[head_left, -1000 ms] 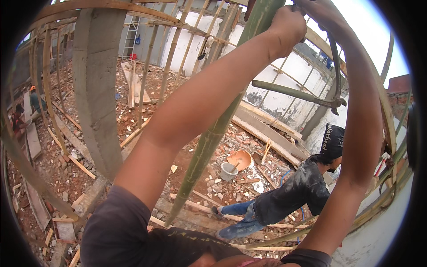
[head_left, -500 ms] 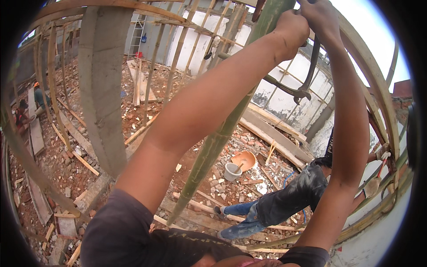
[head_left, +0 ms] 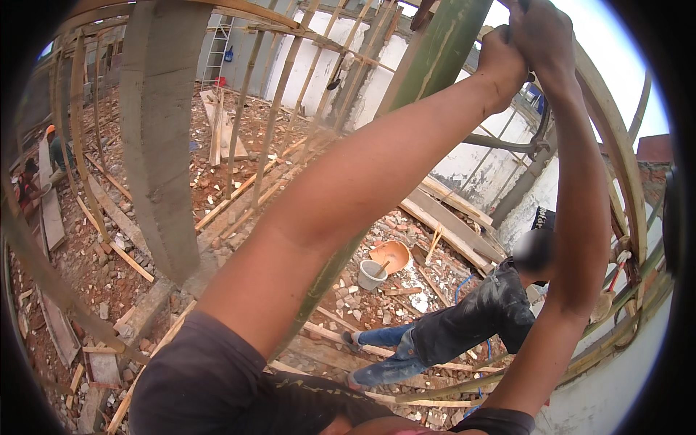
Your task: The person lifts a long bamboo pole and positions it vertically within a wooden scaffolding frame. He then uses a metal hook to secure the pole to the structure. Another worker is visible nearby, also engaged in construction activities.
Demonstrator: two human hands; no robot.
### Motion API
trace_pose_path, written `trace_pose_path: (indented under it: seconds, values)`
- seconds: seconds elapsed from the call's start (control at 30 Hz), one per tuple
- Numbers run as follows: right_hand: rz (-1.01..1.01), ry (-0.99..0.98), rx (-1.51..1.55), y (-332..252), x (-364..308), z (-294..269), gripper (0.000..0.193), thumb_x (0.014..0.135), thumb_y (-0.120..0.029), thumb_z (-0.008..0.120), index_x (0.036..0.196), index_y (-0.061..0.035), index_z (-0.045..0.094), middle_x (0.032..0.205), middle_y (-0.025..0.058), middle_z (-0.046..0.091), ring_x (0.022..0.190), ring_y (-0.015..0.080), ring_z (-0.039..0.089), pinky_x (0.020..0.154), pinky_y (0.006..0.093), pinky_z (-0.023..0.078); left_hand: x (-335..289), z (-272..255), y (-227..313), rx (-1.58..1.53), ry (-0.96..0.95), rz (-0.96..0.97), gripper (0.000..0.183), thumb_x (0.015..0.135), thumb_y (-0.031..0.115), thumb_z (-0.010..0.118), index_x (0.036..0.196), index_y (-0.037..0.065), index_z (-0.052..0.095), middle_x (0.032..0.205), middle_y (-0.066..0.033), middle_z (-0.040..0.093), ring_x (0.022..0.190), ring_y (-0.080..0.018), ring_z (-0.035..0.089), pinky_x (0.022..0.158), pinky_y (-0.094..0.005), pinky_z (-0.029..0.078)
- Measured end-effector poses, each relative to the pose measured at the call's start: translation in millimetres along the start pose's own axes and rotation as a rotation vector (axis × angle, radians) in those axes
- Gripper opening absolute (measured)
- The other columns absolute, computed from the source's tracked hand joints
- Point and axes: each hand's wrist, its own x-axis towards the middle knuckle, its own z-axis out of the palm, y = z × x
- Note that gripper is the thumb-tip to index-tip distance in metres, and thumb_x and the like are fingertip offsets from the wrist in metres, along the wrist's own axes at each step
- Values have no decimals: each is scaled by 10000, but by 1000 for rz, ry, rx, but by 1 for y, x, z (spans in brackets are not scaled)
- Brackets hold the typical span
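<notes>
Both my arms reach up to the top right, beside a thick green bamboo pole [head_left: 435, 51] that slants down behind my left forearm. My left hand [head_left: 502, 61] is closed in a fist close to the pole. Next to it, partly overlapping, my right hand [head_left: 540, 40] is closed too; whatever lies inside the fingers of either is hidden. Below the hands a dark curved metal tool [head_left: 540, 141] shows beside my right forearm, its upper end lost near the fists. A dark bar [head_left: 500, 143] runs from the pole to it.
A co-worker in a dark shirt and jeans [head_left: 464, 319] leans below on the right. A pale bucket [head_left: 371, 275] and an orange basin [head_left: 390, 255] stand on rubble. A concrete column [head_left: 163, 138] rises left, among thin bamboo poles. Two people [head_left: 54, 156] crouch at far left.
Both my hands have shifted slightly right, and the dark tool has swung right towards my right forearm. The co-worker's head has come into view, and their hands have moved out of sight.
</notes>
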Motion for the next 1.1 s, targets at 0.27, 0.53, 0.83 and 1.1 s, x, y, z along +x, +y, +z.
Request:
trace_pose_path:
  seconds: [0.27,0.53,0.83,1.1]
  values:
    - [57,62,-27,-15,-7,-1,286,852,-199,557,734,44,653,773,285,633,767,478,616,711,538,473,2,-6,-9,-38,18,-1,273,1005,289,499,1046,25,553,868,-61,609,713,-135,567,564,-338,461]
    - [167,10,121,-9,-3,-13,276,863,-207,603,806,49,689,763,250,664,753,428,656,702,469,512,-11,17,-1,-132,86,-81,306,1018,323,467,1131,52,554,938,-62,612,818,-156,600,639,-333,443]
    - [256,-177,-111,-13,24,-8,229,847,-138,625,823,78,696,794,300,662,823,435,677,703,470,538,-7,39,-2,-332,47,-156,282,1009,352,460,1145,119,541,882,-20,615,776,-139,613,586,-320,420]
    - [243,-298,-27,-16,15,-8,167,837,-51,582,870,69,693,829,305,660,831,451,669,690,487,533,-13,20,-4,-237,-49,-63,356,1018,378,413,1226,98,481,1067,-59,586,980,-164,576,794,-371,444]
